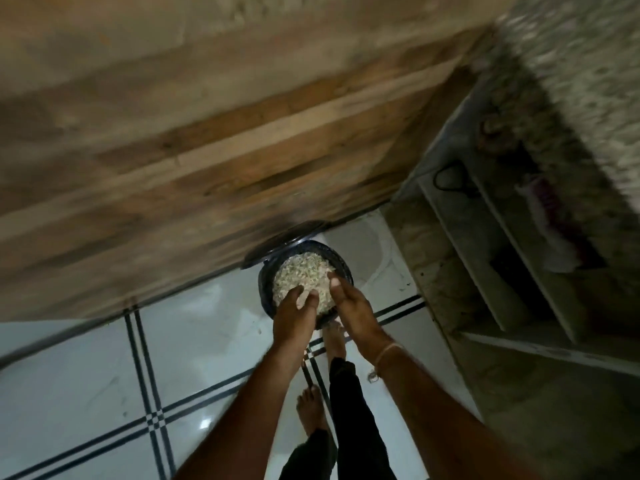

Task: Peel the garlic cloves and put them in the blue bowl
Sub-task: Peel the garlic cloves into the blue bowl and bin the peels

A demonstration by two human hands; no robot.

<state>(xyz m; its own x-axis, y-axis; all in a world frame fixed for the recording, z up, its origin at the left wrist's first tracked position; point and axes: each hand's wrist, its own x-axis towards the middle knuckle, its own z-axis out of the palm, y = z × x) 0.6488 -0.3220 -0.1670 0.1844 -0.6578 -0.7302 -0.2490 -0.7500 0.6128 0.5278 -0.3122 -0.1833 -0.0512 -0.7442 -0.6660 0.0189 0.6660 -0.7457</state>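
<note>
Left hand (296, 318): back turned up, fingers bent down onto the near edge of the heap; blur hides whether they pinch anything, so I cannot tell its grip
Right hand (353, 306): just beside the left, fingers fairly straight and close together, tips touching the heap, grasping nothing
Pale heap (301, 271): shredded whitish bits, perhaps garlic skins, directly under both sets of fingertips, filling the container
Dark round container (266, 284): beneath the hands, its near rim covered by them
Lid (277, 245): tipped back beyond the fingertips, against the wooden planks (207, 150)
Thread band (388, 355): round the right wrist, behind that hand
Bare feet (310, 407): on the tiled floor (86, 375), below the wrists
Shelves (485, 271): right of the right hand, well apart
</note>
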